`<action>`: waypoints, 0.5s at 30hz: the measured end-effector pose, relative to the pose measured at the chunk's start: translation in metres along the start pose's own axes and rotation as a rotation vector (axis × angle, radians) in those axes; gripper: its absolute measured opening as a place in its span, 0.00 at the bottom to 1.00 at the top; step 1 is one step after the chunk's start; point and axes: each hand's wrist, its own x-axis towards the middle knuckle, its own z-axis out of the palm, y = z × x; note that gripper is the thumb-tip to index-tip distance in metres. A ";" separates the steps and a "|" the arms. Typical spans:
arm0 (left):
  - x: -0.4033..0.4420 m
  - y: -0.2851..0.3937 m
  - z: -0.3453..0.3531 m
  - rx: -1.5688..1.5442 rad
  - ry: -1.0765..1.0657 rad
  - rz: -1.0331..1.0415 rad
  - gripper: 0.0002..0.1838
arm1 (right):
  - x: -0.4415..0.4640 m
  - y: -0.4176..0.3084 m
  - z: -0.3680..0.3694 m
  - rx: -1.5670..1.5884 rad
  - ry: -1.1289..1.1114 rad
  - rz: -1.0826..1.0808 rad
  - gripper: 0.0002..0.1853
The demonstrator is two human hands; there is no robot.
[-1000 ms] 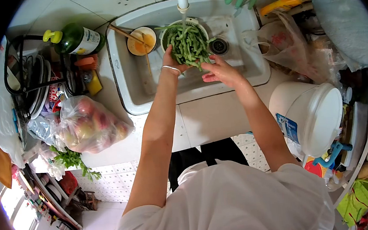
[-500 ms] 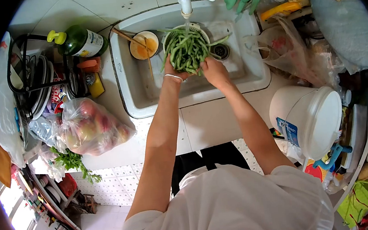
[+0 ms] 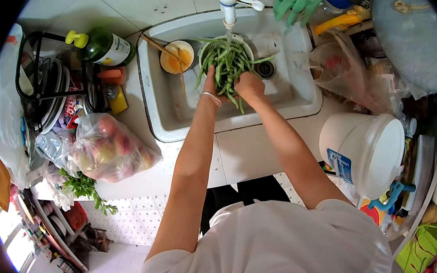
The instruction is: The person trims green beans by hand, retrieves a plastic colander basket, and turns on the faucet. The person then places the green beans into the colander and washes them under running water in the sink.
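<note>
A heap of green beans fills a light round basket in the sink, under the white faucet, from which water runs. My left hand is at the left front of the heap, closed round beans, with a white band on its wrist. At the right front my right hand is closed on beans, its fingertips partly hidden among them. Some beans hang down between the two hands. To the left stands a bowl with orange liquid and chopsticks across it.
The drain lies right of the basket. Left of the sink are a green bottle, a dish rack and a bag of fruit. A white bucket, plastic bag and green gloves are at the right.
My right hand has moved left, from open beside the heap to closed on beans. More beans now hang over the front between my hands. The view has shifted slightly.
</note>
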 end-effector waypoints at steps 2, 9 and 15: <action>-0.012 -0.005 0.014 0.136 0.117 -0.031 0.36 | 0.003 0.010 0.023 -0.088 -0.022 -0.069 0.14; -0.004 0.016 -0.038 0.369 0.339 -0.067 0.39 | -0.035 0.001 -0.108 0.337 -0.012 -0.385 0.11; -0.014 0.040 -0.046 0.961 0.483 -0.062 0.42 | -0.053 -0.074 -0.180 0.661 0.305 -0.760 0.16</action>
